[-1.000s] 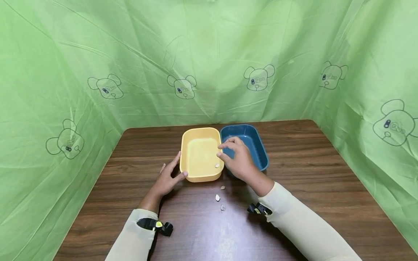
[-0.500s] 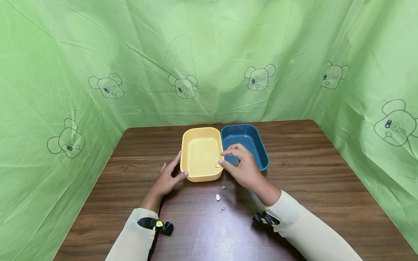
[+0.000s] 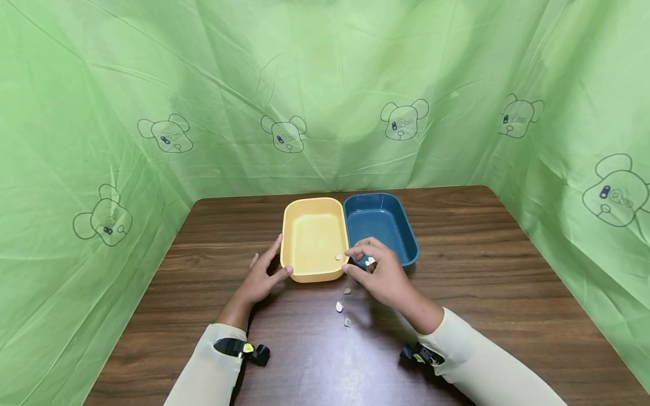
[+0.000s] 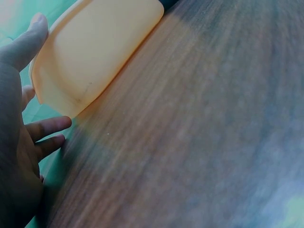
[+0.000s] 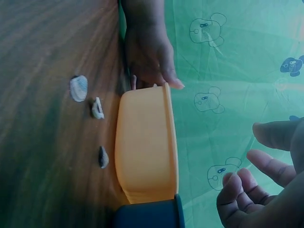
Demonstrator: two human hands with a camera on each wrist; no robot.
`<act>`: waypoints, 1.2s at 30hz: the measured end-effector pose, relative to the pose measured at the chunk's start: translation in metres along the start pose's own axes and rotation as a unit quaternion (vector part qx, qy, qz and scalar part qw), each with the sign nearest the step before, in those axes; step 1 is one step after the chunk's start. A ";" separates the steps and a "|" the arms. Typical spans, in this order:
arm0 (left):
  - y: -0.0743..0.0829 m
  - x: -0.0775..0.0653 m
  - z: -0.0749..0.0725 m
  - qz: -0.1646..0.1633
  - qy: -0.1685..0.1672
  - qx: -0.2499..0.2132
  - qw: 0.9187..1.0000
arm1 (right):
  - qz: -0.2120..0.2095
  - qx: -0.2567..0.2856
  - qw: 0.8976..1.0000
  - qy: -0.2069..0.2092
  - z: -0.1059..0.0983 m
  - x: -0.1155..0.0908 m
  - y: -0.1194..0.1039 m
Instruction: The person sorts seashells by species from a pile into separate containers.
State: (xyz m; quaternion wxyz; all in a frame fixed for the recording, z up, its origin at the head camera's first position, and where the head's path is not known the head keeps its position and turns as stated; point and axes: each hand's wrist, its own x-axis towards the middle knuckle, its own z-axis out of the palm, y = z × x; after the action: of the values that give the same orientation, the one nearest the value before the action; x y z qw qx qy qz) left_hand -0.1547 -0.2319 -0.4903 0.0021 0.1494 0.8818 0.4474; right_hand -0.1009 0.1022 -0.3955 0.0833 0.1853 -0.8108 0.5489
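My left hand (image 3: 260, 281) rests against the near left corner of a yellow tray (image 3: 315, 277), its thumb at the rim and its fingers fairly straight along the side. My right hand (image 3: 380, 272) hovers over the near left end of a blue tray (image 3: 410, 237). Its thumb and index finger are apart with nothing between them, and the other fingers are loosely bent in the right wrist view. A small pale shell (image 3: 338, 256) lies inside the yellow tray. White pieces (image 3: 370, 261) show beside the right hand's fingers, over the blue tray's near end.
On the wooden table (image 3: 457, 237), in front of the trays, lie a brownish shell (image 3: 347, 291), a white shell (image 3: 339, 307) and a greyish shell (image 3: 347, 322). The two trays stand side by side. A green curtain (image 3: 325, 84) surrounds the table's back and sides.
My right hand has moved back toward me and slightly right, from above the trays' shared edge, uncovering more of the blue tray and white pieces there. The left hand has stayed in place.
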 end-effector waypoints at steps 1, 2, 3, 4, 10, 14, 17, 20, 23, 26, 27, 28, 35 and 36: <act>0.000 0.000 0.000 0.000 0.000 0.000 1.000 | 0.000 0.000 1.000 -0.002 0.000 -0.001 0.001; -0.001 0.000 0.000 0.000 0.000 0.001 1.000 | 0.001 0.002 1.000 -0.005 0.000 -0.002 0.003; -0.001 0.000 0.000 0.000 0.000 0.002 1.000 | 0.002 0.004 1.000 -0.007 0.000 -0.003 0.004; -0.001 0.000 0.000 0.000 0.000 0.002 1.000 | 0.004 0.005 1.000 -0.009 0.001 -0.004 0.005; -0.001 0.000 0.000 0.003 0.002 -0.001 1.000 | 0.009 -0.008 1.000 -0.029 0.002 -0.011 0.014; -0.001 0.000 0.000 0.002 0.004 0.002 1.000 | 0.005 -0.020 0.999 -0.045 0.003 -0.017 0.019; 0.000 0.000 0.000 0.001 0.005 0.000 1.000 | -0.013 -0.031 0.998 -0.051 0.003 -0.021 0.022; 0.000 0.000 0.000 0.001 0.003 -0.002 1.000 | -0.040 -0.049 0.996 -0.056 0.005 -0.025 0.027; 0.000 0.000 0.000 0.001 0.003 -0.001 1.000 | -0.050 -0.074 0.994 -0.063 0.007 -0.027 0.031; 0.000 0.000 0.000 0.002 0.002 0.002 1.000 | -0.036 -0.088 0.992 -0.077 0.008 -0.028 0.033; 0.000 0.000 0.000 0.002 0.002 0.001 1.000 | -0.026 -0.091 0.992 -0.083 0.008 -0.029 0.034; 0.000 0.000 0.000 0.001 0.002 0.000 1.000 | -0.017 -0.092 0.992 -0.089 0.008 -0.029 0.034; 0.000 -0.001 0.000 0.001 0.003 0.000 1.000 | 0.034 -0.075 0.988 -0.128 0.009 -0.029 0.039; 0.000 -0.001 0.000 0.001 0.003 0.000 1.000 | 0.039 -0.068 0.988 -0.136 0.009 -0.029 0.040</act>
State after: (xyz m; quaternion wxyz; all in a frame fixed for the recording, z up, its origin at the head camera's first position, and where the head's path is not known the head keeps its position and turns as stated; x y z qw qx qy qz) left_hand -0.1541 -0.2322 -0.4904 -0.0009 0.1488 0.8817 0.4478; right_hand -0.0889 0.1133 -0.4429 -0.0367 0.2201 -0.8566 0.4652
